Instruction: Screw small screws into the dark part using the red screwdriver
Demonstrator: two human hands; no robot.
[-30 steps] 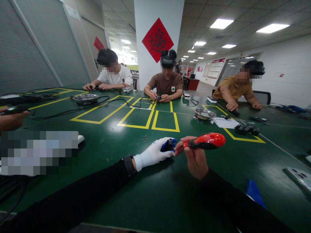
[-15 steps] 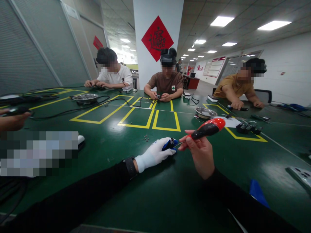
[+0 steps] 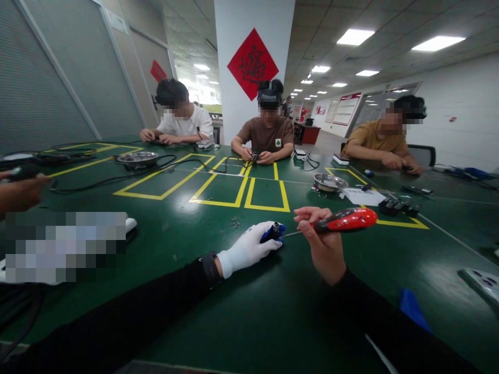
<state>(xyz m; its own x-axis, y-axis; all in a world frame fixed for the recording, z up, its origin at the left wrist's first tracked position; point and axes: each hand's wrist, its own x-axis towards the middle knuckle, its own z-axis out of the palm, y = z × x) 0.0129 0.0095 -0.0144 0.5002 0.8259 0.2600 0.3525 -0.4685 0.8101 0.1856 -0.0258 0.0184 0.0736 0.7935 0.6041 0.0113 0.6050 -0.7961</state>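
Note:
My left hand (image 3: pixel 253 241), in a white glove with blue on the palm side, is closed round a small black part with a metal connector end (image 3: pixel 276 227). Most of that part is hidden by the fingers. My bare right hand (image 3: pixel 322 246) grips a red-and-black screwdriver (image 3: pixel 346 220) by the front of its handle. The screwdriver lies almost level, its thin shaft pointing left to the black part. Whether the tip sits in a screw is too small to tell. Several tiny screws (image 3: pixel 234 222) lie on the green table beyond my left hand.
A metal bowl (image 3: pixel 330 182), white paper (image 3: pixel 362 196) and several black parts (image 3: pixel 399 205) stand at the right. Another metal bowl (image 3: pixel 137 159) is at the far left. Cables (image 3: pixel 105 186) cross the table. Co-workers sit opposite; another person's hand (image 3: pixel 23 192) is at the left edge.
The screwdriver handle has swung down from an upward tilt to nearly level, and my right fingers have shifted on it. My left hand stays in place.

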